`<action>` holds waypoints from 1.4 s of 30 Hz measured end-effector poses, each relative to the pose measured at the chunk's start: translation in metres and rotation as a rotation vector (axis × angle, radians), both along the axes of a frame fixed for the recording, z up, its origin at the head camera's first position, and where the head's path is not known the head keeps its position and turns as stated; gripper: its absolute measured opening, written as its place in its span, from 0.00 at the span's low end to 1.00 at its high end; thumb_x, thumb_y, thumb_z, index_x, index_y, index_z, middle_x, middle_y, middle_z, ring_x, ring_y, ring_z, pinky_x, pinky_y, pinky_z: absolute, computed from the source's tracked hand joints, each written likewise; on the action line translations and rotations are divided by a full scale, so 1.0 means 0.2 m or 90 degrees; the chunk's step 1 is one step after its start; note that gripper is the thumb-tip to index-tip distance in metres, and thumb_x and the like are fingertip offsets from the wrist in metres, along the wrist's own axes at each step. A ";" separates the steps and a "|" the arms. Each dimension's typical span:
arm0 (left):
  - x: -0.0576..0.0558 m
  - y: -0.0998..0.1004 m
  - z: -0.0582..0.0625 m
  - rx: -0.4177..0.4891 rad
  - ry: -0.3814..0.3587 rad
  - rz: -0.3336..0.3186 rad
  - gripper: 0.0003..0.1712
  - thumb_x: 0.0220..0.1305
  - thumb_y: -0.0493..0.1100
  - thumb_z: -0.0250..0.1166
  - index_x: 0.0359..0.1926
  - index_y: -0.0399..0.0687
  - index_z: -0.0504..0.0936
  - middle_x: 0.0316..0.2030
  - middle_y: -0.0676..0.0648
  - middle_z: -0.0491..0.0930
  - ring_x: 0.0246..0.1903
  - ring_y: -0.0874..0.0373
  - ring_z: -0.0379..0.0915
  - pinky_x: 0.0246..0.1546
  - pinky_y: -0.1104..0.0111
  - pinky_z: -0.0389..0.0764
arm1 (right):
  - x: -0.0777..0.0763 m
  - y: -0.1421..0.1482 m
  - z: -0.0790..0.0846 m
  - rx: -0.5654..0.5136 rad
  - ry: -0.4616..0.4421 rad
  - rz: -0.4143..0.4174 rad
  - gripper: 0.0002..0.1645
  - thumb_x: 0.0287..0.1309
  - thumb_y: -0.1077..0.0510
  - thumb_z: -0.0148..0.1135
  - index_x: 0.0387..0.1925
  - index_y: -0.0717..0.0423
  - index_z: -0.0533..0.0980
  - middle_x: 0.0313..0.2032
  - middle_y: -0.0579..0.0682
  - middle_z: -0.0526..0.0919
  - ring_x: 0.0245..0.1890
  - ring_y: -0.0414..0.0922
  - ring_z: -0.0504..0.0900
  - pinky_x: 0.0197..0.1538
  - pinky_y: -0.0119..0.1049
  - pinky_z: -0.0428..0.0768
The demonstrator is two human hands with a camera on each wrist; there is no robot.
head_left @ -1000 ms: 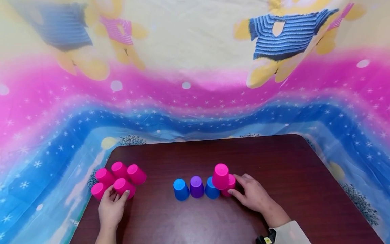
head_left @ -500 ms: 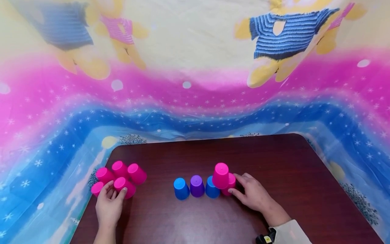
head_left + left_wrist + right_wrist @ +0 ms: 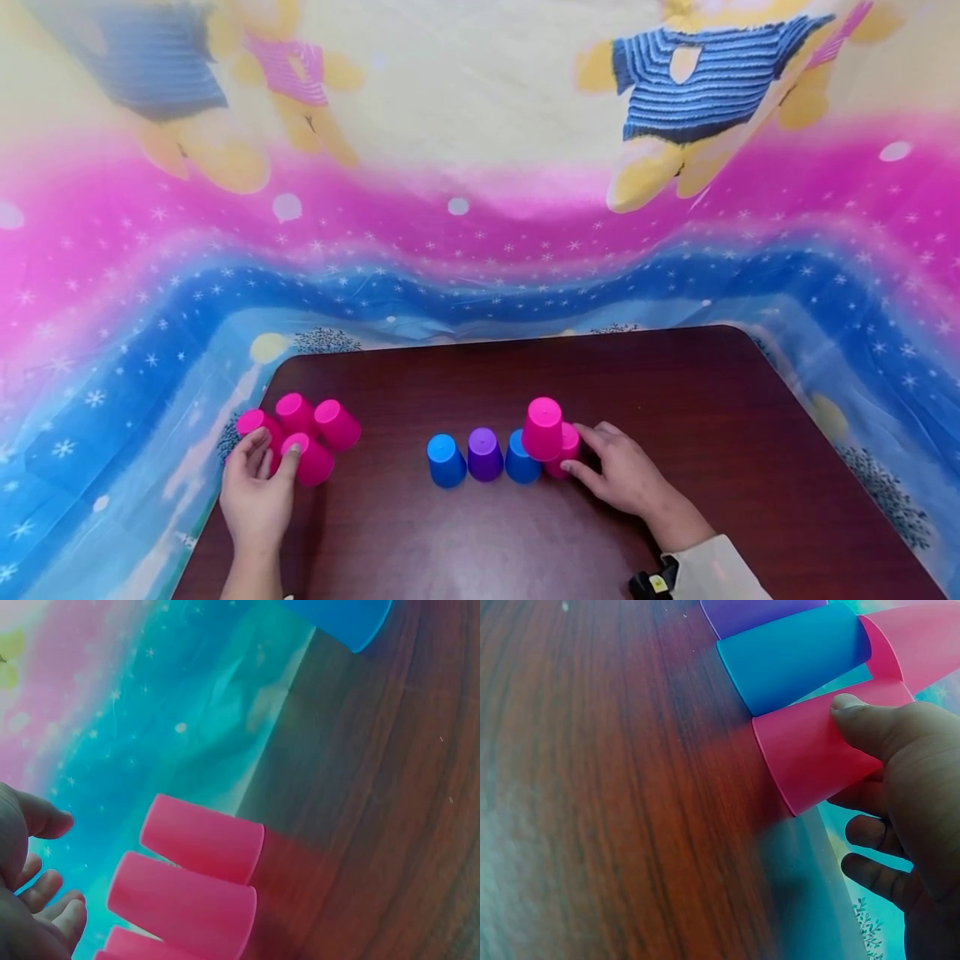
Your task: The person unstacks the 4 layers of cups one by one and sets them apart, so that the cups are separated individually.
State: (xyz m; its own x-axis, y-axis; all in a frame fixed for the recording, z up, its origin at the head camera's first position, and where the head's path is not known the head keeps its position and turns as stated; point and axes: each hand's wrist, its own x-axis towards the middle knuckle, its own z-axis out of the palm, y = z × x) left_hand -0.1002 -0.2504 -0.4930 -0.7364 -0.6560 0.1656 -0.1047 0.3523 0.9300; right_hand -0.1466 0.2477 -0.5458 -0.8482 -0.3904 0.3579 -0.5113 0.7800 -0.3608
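Note:
At the left, my left hand (image 3: 255, 500) hovers over a cluster of upside-down pink cups, its thumb overlapping the nearest pink cup (image 3: 311, 462). In the left wrist view, thumb and fingers stand apart with nothing between them, beside another pink cup (image 3: 184, 904). My right hand (image 3: 622, 471) pinches the pink cup (image 3: 817, 746) at the right end of a row, thumb on its near side. Left of it stand a blue cup (image 3: 519, 467), a purple cup (image 3: 485, 458) and another blue cup (image 3: 446, 462). An upper pink cup (image 3: 542, 429) rests across the two rightmost cups.
The dark wooden table (image 3: 420, 542) carries all the cups. Its left edge runs close beside the pink cluster. A printed cloth (image 3: 480, 275) with snowflakes and bears hangs behind and around it.
My left hand has shifted left and slightly forward over the cluster, hiding the front-left pink cup that showed before. The right hand keeps its place on its cup.

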 end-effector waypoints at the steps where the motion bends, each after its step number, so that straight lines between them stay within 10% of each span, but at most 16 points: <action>1: 0.00 0.01 0.01 0.002 0.002 -0.006 0.34 0.66 0.45 0.74 0.68 0.42 0.73 0.64 0.42 0.74 0.68 0.43 0.71 0.63 0.75 0.71 | 0.00 0.00 0.00 0.000 0.000 0.000 0.38 0.59 0.38 0.75 0.64 0.53 0.78 0.43 0.42 0.86 0.40 0.36 0.76 0.44 0.39 0.84; 17: -0.02 0.21 0.07 -0.026 0.060 -0.162 0.31 0.61 0.37 0.77 0.64 0.39 0.77 0.61 0.42 0.77 0.64 0.41 0.75 0.56 0.82 0.72 | 0.02 0.00 -0.01 -0.001 -0.043 -0.013 0.39 0.60 0.36 0.73 0.66 0.50 0.77 0.42 0.39 0.85 0.40 0.38 0.77 0.45 0.39 0.84; 35: -0.09 0.49 0.07 -0.064 0.079 -0.352 0.32 0.55 0.39 0.81 0.61 0.52 0.80 0.58 0.47 0.80 0.62 0.48 0.76 0.62 0.55 0.77 | 0.02 0.00 -0.01 -0.009 -0.005 -0.006 0.37 0.59 0.38 0.75 0.65 0.50 0.79 0.42 0.38 0.86 0.39 0.36 0.76 0.42 0.37 0.83; 42: -0.12 0.59 0.07 -0.066 0.128 -0.395 0.32 0.53 0.37 0.82 0.60 0.51 0.82 0.57 0.50 0.81 0.61 0.51 0.78 0.63 0.58 0.77 | 0.01 0.00 -0.01 -0.003 -0.012 -0.008 0.38 0.59 0.36 0.74 0.65 0.50 0.78 0.42 0.37 0.85 0.39 0.35 0.76 0.43 0.38 0.84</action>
